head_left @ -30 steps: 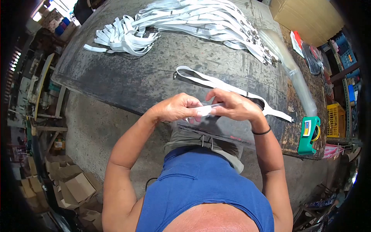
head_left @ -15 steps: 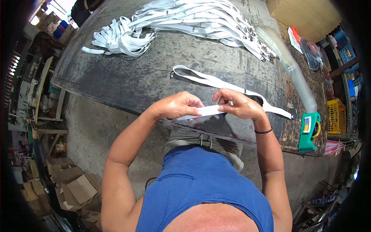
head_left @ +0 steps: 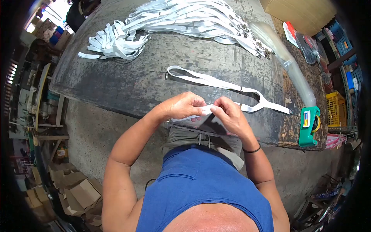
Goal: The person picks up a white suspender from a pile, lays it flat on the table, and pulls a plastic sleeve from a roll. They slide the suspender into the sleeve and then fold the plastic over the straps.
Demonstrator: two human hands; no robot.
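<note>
With twelve o'clock straight ahead of the wearer, the left hand (head_left: pixel 187 106) and right hand (head_left: pixel 231 117) meet at the table's near edge, fingertips just beside each other. Each pinches the same white band (head_left: pixel 208 108) narrowly between thumb and fingers; its tail shows below the left hand at eight o'clock. A dark wristband (head_left: pixel 251 150) circles the right wrist. Cartons (head_left: pixel 81 193) lie on the floor at eight o'clock.

On the dark table (head_left: pixel 116 85), a forked strap (head_left: pixel 266 103) lies just beyond the hands, its loop at eleven and its fork at three; one branch runs behind the right fingers. Past three stands a green dispenser (head_left: pixel 307 131). A plastic tube (head_left: pixel 301 85) stretches along two o'clock. Farther off, a strap pile (head_left: pixel 193 19) spreads from ten to one, and a box (head_left: pixel 303 15) stands between one and two.
</note>
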